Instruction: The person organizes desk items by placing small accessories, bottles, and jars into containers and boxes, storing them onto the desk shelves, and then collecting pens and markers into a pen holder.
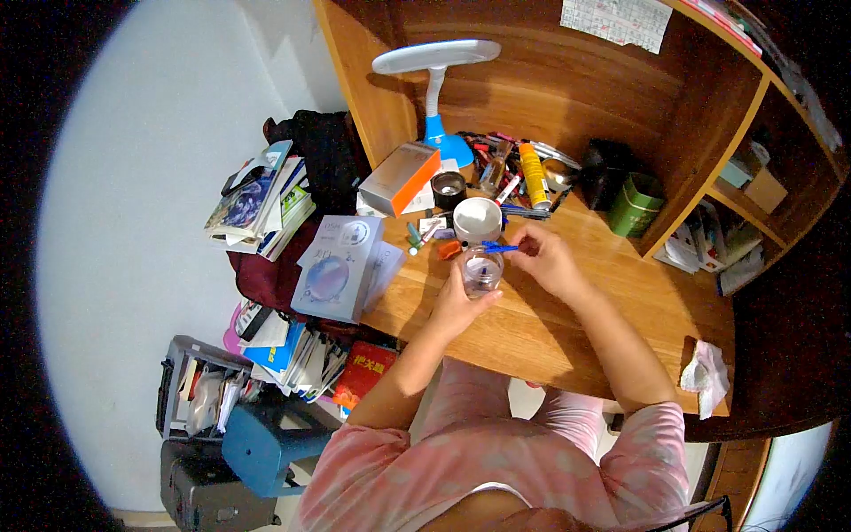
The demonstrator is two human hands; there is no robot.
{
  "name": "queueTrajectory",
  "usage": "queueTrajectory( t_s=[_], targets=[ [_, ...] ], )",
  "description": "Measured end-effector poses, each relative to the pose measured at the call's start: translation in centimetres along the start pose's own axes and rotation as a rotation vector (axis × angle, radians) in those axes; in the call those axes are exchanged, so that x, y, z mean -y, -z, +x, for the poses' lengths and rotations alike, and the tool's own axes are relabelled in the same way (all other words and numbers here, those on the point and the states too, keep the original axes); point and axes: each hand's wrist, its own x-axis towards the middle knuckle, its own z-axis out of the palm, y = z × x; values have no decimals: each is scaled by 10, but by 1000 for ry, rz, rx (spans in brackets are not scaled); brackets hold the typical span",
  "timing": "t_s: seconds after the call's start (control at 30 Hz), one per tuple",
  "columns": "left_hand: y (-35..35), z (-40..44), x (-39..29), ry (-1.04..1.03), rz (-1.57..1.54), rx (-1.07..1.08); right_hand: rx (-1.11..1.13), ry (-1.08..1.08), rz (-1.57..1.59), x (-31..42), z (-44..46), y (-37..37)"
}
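Observation:
Near the desk's front edge, my left hand [463,306] is wrapped round a clear, open-topped jar [482,273]. A small dark blue item shows inside the jar. To the right, the fingers of my right hand [542,257] pinch a blue pen [501,249], which lies level across the jar's mouth. Just behind the jar stands a white round cup [477,219]. An orange object [449,249] lies left of the jar, beside small markers.
A blue and white lamp [443,142], an orange-ended box [401,179], a yellow can [534,176], loose pens and a green bin [636,205] stand at the back. A white box [337,268] is at the left edge, a crumpled cloth [706,377] at the right.

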Motion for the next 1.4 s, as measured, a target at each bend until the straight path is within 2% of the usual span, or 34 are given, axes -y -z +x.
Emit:
queueTrajectory(
  t_s=[0.2, 0.3, 0.43, 0.53, 0.63, 0.73, 0.77, 0.87, 1.0, 1.07, 1.1, 1.2, 1.3, 1.4],
  targets=[
    [0, 0, 3, 28, -70, 29, 46, 40, -41, 12, 1, -9],
    [-3, 1, 5, -101, 14, -32, 85, 9, -50, 11, 1, -11],
    [-1, 0, -2, -60, 8, -12, 76, 50, -85, 11, -2, -12],
    [0, 0, -2, 9, -30, 14, -19, 30, 83, -8, -1, -15],
    [0, -1, -3, 17, 17, 1, -198, -59, -64, -32, 6, -9],
    [0, -1, -5, -9, 46, -15, -285, -40, -359, -65, 22, 4],
    [1, -1, -8, -42, 72, -28, -316, 53, -375, -87, 29, 6],
    [1, 0, -9, -75, 90, -35, -272, 222, -607, -102, 43, 16],
    [10, -2, -42, -55, 300, -11, -46, -27, -849, -111, 66, 8],
    [5, 0, -14, 27, 156, 3, 48, -93, -988, -103, 76, 2],
    [3, 1, -8, 68, 84, 11, -26, 48, -1007, -107, 73, 1],
    [0, 1, 3, -71, 73, -41, 69, -18, -1084, -116, 82, -2],
    [2, 1, 8, -73, 157, -37, -49, 29, -976, -125, 79, -3],
    [0, -1, 1, -43, 83, -34, -69, -62, -923, -128, 76, -2]
  ],
)
